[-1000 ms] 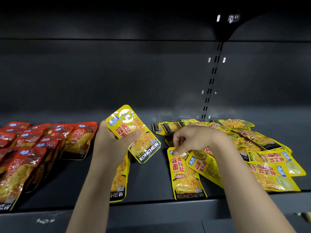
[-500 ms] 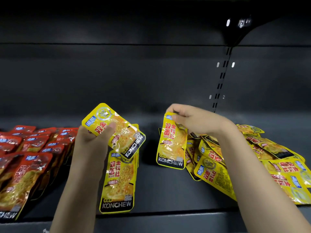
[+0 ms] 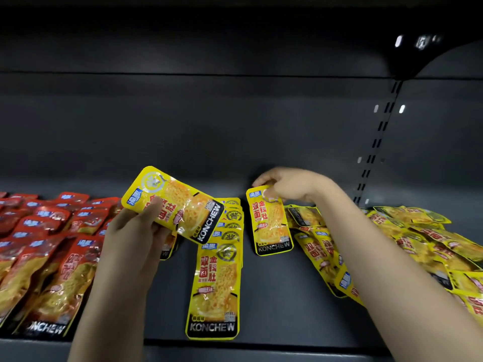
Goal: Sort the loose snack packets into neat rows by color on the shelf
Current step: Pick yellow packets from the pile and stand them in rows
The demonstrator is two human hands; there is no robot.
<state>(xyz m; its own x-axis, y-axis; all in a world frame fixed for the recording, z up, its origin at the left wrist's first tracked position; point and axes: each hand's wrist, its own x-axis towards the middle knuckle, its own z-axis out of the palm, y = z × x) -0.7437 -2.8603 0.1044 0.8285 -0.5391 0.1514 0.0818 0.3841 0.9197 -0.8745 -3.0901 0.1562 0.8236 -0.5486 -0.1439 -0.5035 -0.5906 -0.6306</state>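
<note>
Dark shelf [image 3: 282, 291] with red packets [image 3: 47, 257], a yellow row [image 3: 217, 278], a loose yellow heap [image 3: 418, 241].

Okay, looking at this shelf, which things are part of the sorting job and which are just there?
Part of the job:
- yellow packet gripped in the left hand
- yellow packet pinched by the right hand
- yellow row
- loose yellow pile
- red rows
- shelf

Just there:
- slotted upright
- back panel

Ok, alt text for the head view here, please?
Each hand holds a yellow packet above a dark shelf: left hand, right hand. A neat yellow row lies between them, red packets left, loose yellow pile right.
</note>
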